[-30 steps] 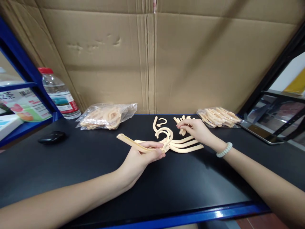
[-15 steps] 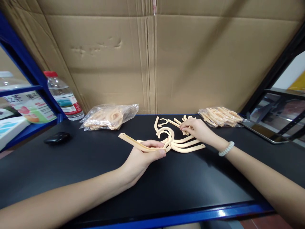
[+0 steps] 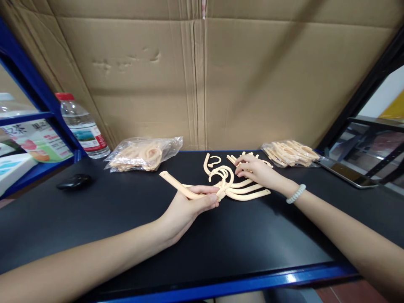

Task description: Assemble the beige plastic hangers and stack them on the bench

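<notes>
My left hand is closed on a cream plastic clothes hanger; its long arm sticks out to the upper left past my fingers. Against it lie more cream hangers, whose curved hooks overlap and whose arms fan out to the right. My right hand hovers at a pile of cream hanger pieces, fingers bent and a little apart, with nothing visible between them. That hand partly hides the pile. Behind the hooks lie a loose hanger hook and a loose hanger arm.
Clear bags of hanger pieces lie at the back left and back right. A black mouse and a water bottle are on the left. A phone-like slab lies right. Cardboard walls the back.
The hanger arm in my left hand has turned, so its groove no longer shows. My right hand has shifted slightly left; the long piece at its fingertips is no longer seen there.
</notes>
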The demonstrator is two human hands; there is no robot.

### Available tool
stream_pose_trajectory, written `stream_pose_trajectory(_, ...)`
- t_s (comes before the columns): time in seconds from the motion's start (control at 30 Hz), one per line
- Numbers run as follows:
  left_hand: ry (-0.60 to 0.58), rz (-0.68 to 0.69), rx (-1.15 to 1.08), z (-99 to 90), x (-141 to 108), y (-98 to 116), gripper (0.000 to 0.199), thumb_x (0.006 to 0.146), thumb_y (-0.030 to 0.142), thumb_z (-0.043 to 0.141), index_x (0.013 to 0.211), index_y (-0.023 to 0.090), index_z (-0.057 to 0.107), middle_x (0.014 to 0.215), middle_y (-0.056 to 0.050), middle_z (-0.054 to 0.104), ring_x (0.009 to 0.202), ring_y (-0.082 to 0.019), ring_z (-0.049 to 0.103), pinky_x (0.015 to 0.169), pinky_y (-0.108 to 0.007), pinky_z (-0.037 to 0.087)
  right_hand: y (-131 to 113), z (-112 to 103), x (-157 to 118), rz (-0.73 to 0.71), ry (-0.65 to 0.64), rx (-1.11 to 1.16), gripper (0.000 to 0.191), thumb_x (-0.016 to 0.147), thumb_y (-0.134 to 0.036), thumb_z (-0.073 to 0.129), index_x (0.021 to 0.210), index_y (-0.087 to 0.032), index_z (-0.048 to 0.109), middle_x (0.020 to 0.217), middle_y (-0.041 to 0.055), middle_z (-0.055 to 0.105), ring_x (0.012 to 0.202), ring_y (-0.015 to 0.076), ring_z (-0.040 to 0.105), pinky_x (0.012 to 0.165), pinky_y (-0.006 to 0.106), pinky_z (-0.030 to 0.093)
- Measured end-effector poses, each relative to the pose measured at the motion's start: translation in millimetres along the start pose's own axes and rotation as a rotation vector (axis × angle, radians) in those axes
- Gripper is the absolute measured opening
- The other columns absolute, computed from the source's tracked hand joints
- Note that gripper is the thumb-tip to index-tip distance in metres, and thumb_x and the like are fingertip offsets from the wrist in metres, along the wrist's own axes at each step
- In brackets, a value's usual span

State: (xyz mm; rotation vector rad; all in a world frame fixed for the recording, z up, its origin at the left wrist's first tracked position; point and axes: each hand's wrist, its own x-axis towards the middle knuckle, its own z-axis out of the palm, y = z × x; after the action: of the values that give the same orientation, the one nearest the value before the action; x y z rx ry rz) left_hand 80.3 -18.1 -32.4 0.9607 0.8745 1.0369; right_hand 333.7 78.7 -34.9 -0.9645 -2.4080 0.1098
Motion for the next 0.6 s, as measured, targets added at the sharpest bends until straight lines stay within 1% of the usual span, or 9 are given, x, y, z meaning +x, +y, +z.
stream_pose_trajectory(0.07,-0.011,0.006,-0.002,-0.4,0,0,0.028,0.062,0.019,0.087,0.086,0.009,0.076,0.083,-0.008,0.073,0.077,-0.014,0.067,0.076,-0.021,0.055,-3,-1,1,-0.008,0.064,0.045,0.022,0.092,-0.021,0.05,0.083,-0.02,0.069,0.105,0.0096,0.063,0.099,0.0227,0.061,0.089,0.04,0.05)
stream_pose_trajectory(0.1,-0.02,0.011,-0.008,-0.6,0,0,0.027,0.062,0.019,0.087,0.085,0.01,0.075,0.081,-0.007,0.072,0.076,-0.014,0.067,0.076,-0.021,0.055,-5,-2,1,0.009,0.109,0.105,0.023,0.093,-0.024,0.048,0.085,-0.019,0.069,0.106,0.0098,0.063,0.092,0.0213,0.062,0.084,0.039,0.052)
stream_pose_trajectory(0.17,-0.038,0.018,-0.017,-0.8,1,-1,0.024,0.062,0.017,0.087,0.082,0.01,0.075,0.076,-0.005,0.071,0.073,-0.013,0.066,0.074,-0.02,0.055,-12,-4,1,0.092,0.213,0.312,0.023,0.095,-0.03,0.048,0.091,-0.018,0.067,0.101,0.0094,0.066,0.074,0.0178,0.064,0.069,0.035,0.055)
stream_pose_trajectory(0.23,-0.048,0.021,-0.023,-0.8,1,-1,0.021,0.062,0.016,0.087,0.078,0.01,0.074,0.073,-0.003,0.07,0.072,-0.012,0.065,0.073,-0.019,0.054,-22,-6,0,0.206,0.32,0.555,0.024,0.095,-0.037,0.052,0.096,-0.018,0.066,0.09,0.0079,0.069,0.065,0.016,0.064,0.061,0.032,0.055)
stream_pose_trajectory(0.3,-0.058,0.021,-0.028,-0.8,1,-1,0.02,0.063,0.016,0.086,0.076,0.01,0.072,0.072,-0.002,0.069,0.071,-0.011,0.064,0.073,-0.019,0.054,-36,-7,-1,0.284,0.392,0.742,0.026,0.092,-0.041,0.058,0.097,-0.017,0.067,0.087,0.0075,0.07,0.072,0.0175,0.068,0.068,0.032,0.057)
stream_pose_trajectory(0.37,-0.068,0.028,-0.04,-1.1,2,0,0.019,0.064,0.016,0.086,0.075,0.011,0.071,0.073,-0.002,0.068,0.072,-0.01,0.064,0.074,-0.018,0.053,-51,-7,-2,0.348,0.438,0.904,0.027,0.086,-0.043,0.067,0.092,-0.017,0.07,0.097,0.0093,0.071,0.082,0.019,0.069,0.078,0.034,0.057)
stream_pose_trajectory(0.43,-0.078,0.036,-0.049,-1.8,2,-1,0.019,0.065,0.015,0.085,0.075,0.011,0.07,0.073,-0.002,0.068,0.073,-0.01,0.064,0.074,-0.018,0.053,-64,-5,-3,0.417,0.461,1.058,0.027,0.08,-0.042,0.074,0.087,-0.017,0.073,0.106,0.0101,0.069,0.086,0.0192,0.068,0.085,0.035,0.056)
stream_pose_trajectory(0.53,-0.094,0.049,-0.051,-3.4,3,-1,0.018,0.066,0.014,0.084,0.074,0.011,0.068,0.072,-0.001,0.067,0.072,-0.01,0.064,0.073,-0.018,0.052,-76,0,-6,0.504,0.482,1.226,0.023,0.071,-0.034,0.082,0.085,-0.017,0.074,0.113,0.0083,0.065,0.088,0.018,0.067,0.091,0.035,0.054)
stream_pose_trajectory(0.6,-0.098,0.056,-0.056,-4.2,3,-2,0.019,0.066,0.015,0.084,0.073,0.011,0.067,0.071,-0.001,0.066,0.071,-0.01,0.064,0.072,-0.018,0.052,-79,4,-8,0.544,0.471,1.338,0.026,0.069,-0.025,0.084,0.091,-0.019,0.072,0.111,0.0051,0.064,0.089,0.0163,0.066,0.094,0.034,0.053)
